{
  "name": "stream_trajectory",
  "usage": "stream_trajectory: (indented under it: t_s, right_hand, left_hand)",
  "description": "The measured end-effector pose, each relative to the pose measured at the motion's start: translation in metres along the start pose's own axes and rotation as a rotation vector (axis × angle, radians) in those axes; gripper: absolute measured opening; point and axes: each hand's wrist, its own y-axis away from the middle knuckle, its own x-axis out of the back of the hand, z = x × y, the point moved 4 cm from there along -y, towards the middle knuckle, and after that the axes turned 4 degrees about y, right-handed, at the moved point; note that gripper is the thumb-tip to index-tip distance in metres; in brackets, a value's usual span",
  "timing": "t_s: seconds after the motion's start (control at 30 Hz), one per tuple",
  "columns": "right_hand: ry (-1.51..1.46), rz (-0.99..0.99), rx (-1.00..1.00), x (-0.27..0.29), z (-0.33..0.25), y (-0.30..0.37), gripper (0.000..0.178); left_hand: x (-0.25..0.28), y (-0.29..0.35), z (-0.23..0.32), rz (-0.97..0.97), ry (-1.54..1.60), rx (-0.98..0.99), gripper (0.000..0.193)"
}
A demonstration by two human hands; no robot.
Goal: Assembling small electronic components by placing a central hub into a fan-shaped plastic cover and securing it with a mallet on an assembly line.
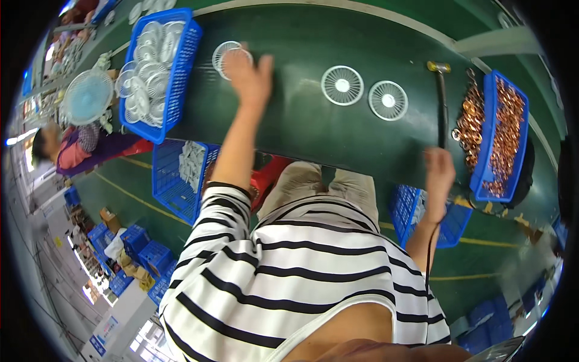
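Observation:
At the left of the green table my left hand reaches over a round white fan grille, its thumb spread apart and its fingers covering part of the rim. Two similar white grilles lie flat at the middle, a left one and a right one. My right hand is at the near right table edge, fingers curled and blurred. The dark handle of a yellow-headed hammer ends against these fingers; whether they grip it is hidden.
A blue basket of white grilles stands at the left, a blue bin of copper-coloured rings at the right. Loose copper rings lie beside it. Blue crates are below the table edge. Another person is at far left.

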Motion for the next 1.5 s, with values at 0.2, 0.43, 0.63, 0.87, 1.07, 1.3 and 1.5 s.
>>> stream_trajectory:
  t_s: [0.2, 0.43, 0.63, 0.87, 1.07, 1.3, 1.5]
  right_hand:
    - [0.552, 0.171, 0.179, -0.055, -0.018, 0.000, 0.014]
    - [0.477, 0.086, 0.226, -0.045, -0.026, 0.013, 0.014]
    - [0.130, 0.224, 0.475, -0.033, -0.078, 0.022, 0.016]
    - [0.098, 0.181, 0.864, -0.036, -0.173, 0.040, 0.021]
    - [0.075, 0.116, 0.799, -0.055, -0.192, 0.038, 0.015]
    - [0.309, 0.094, 0.527, -0.069, -0.180, 0.037, 0.020]
    - [0.248, 0.202, 0.827, -0.053, -0.186, 0.035, 0.028]
  left_hand:
    - [-0.001, -0.017, -0.066, -0.045, -0.191, 0.228, 0.090]
    - [0.028, -0.003, -0.037, -0.053, 0.083, 0.256, 0.043]
    - [0.065, 0.025, 0.082, -0.068, 0.677, 0.401, 0.022]
    - [0.067, 0.057, 0.185, -0.572, 1.256, 0.613, 0.026]
    - [0.076, 0.056, 0.208, -0.639, 1.393, 0.645, 0.028]
    - [0.067, 0.071, 0.212, -0.622, 1.432, 0.602, 0.027]
    - [0.069, 0.055, 0.205, -0.776, 1.734, 0.841, 0.040]
